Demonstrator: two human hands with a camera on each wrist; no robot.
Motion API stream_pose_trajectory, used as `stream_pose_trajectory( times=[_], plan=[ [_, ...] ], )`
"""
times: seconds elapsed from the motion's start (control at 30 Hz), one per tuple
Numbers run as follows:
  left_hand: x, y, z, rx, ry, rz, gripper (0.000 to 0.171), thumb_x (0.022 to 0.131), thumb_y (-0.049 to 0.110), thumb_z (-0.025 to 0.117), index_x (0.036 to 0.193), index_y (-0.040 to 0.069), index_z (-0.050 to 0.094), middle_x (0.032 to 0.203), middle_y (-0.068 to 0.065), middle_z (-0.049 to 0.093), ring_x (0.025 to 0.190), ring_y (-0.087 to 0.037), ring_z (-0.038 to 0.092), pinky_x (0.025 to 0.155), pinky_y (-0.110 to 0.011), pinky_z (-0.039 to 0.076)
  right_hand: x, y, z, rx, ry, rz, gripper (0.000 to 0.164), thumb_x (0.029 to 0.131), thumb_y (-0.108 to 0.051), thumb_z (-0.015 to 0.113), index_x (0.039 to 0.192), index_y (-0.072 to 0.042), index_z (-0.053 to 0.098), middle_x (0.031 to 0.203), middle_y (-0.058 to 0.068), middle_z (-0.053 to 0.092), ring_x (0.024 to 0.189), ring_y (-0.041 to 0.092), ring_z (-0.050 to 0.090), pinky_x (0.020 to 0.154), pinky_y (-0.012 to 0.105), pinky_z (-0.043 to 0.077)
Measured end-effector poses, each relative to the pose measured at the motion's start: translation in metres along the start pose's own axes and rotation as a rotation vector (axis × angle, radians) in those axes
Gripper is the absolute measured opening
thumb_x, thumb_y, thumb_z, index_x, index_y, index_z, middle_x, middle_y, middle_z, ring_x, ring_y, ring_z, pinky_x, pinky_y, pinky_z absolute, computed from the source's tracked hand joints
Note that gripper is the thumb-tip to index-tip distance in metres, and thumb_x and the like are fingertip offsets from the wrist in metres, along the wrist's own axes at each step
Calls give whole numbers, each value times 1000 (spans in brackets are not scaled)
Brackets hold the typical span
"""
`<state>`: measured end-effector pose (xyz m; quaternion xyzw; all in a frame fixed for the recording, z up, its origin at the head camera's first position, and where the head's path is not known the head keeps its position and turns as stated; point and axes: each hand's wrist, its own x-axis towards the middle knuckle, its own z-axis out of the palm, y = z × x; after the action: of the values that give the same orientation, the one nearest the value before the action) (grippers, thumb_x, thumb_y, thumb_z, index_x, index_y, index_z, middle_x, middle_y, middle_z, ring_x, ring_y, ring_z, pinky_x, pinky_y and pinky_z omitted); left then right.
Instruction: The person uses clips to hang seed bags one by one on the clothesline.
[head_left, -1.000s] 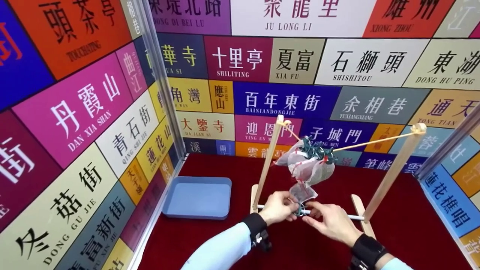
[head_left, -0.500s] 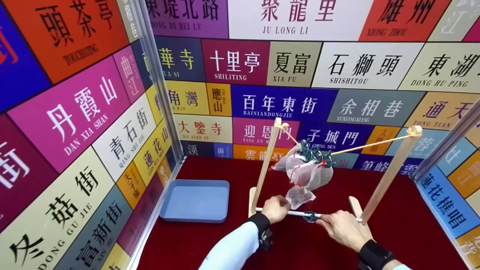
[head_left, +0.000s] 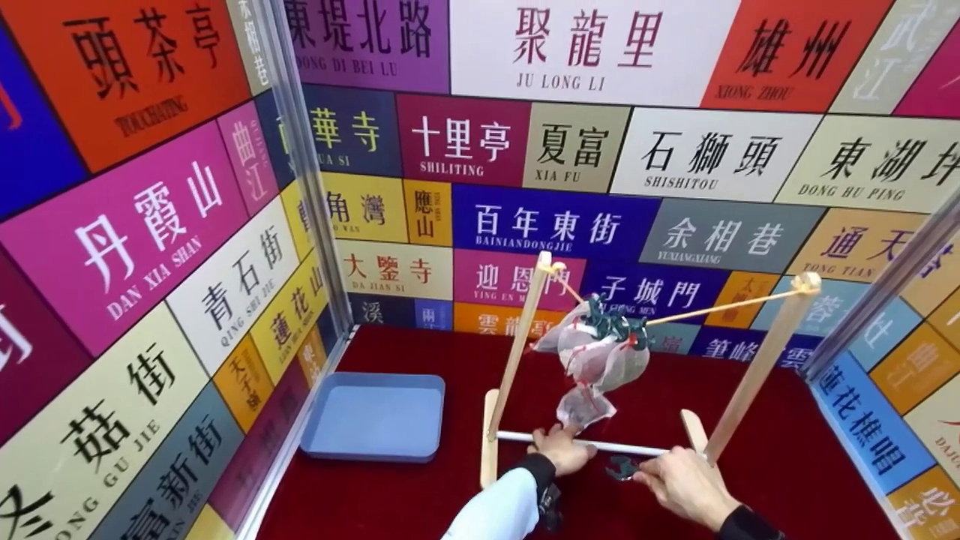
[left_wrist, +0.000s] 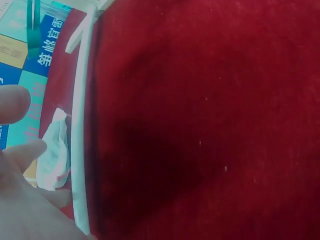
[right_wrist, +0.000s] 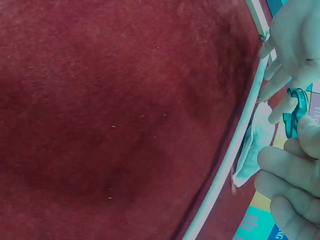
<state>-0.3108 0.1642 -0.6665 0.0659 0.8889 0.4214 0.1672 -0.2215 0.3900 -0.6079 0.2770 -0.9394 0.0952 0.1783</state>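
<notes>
My right hand [head_left: 686,484] pinches a dark green plastic clip [head_left: 621,469] between thumb and finger, just in front of a white rod [head_left: 626,447]. In the right wrist view this clip [right_wrist: 298,112] has a curved, hook-like shape. My left hand [head_left: 559,450] is at the rod with its fingers spread and straight, holding nothing that shows. Right behind those fingers is a pale mesh pouch [head_left: 585,405]; I cannot tell whether it hangs or lies. Above it, several white mesh pouches [head_left: 600,360] with red ties hang in a bunch from green clips [head_left: 611,322].
Two wooden posts [head_left: 519,349] on feet carry a yellow cord [head_left: 724,307] at the top, with the bunch on it. The rod joins them low down. A blue tray [head_left: 375,416] stands to the left on the red cloth [head_left: 375,499]. Walls with printed signs [head_left: 555,217] enclose the table.
The green clip, earlier on the rod between both hands, is now off it in my right hand. My left hand let go of it, moved left and spread its fingers. The view tilted up slightly.
</notes>
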Motion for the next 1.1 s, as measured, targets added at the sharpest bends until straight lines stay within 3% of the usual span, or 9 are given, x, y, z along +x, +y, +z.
stream_pose_trajectory(
  times=[0.2,0.4,0.6,0.7,0.8,0.87,0.93,1.03,1.1],
  plan=[
    [8,-1,5,-57,-16,-16,69,93,50,74,155,20,68,163,-14,61,160,-49,35,128,-78,30,-11,2,5,-12,40,-24,44,87,-25,94,60,-33,59,50,-25,42,54,-15,33,51,11,26],
    [3,7,-7,-135,75,94,58,93,48,83,131,4,79,130,-17,79,128,-38,69,113,-52,56,-8,-1,6,-18,5,-4,42,90,-27,92,62,-33,61,51,-25,43,54,-14,34,50,10,25],
    [1,21,-26,-70,362,294,31,87,37,92,98,9,85,96,-8,85,90,-27,81,81,-39,65,-2,0,3,14,-43,34,35,95,-28,89,66,-32,68,51,-23,45,53,-12,36,49,13,27],
    [3,25,-34,11,532,327,16,85,30,94,84,18,83,83,1,84,81,-24,82,73,-36,64,1,0,2,43,-41,34,33,96,-25,88,68,-30,70,52,-22,47,54,-12,37,50,13,28],
    [4,27,-43,65,603,362,18,84,18,93,81,20,76,78,5,79,77,-22,80,70,-33,63,5,2,-1,41,-18,21,32,94,-21,89,70,-28,70,54,-22,50,55,-12,39,51,15,32],
    [2,29,-49,122,590,404,17,85,13,90,85,18,74,78,6,78,76,-21,79,70,-33,63,8,3,-6,7,10,25,28,91,-19,91,71,-27,73,57,-22,57,55,-12,44,62,23,52],
    [-3,34,-55,222,531,438,14,86,10,85,83,18,74,78,6,78,76,-20,80,71,-32,65,11,7,-15,-34,40,38,23,88,-16,92,74,-25,76,61,-20,63,57,-9,50,63,31,55],
    [-16,45,-62,476,381,500,8,87,15,83,84,23,81,82,8,80,81,-18,81,71,-32,67,19,13,-32,-92,87,68,19,85,-15,93,77,-23,78,64,-16,67,55,0,55,61,38,57],
    [-27,54,-63,672,286,533,10,89,20,84,83,29,83,85,8,81,82,-16,80,68,-31,66,25,18,-47,-133,116,67,21,85,-14,93,78,-21,75,63,-13,64,53,6,54,48,32,44]
  ],
)
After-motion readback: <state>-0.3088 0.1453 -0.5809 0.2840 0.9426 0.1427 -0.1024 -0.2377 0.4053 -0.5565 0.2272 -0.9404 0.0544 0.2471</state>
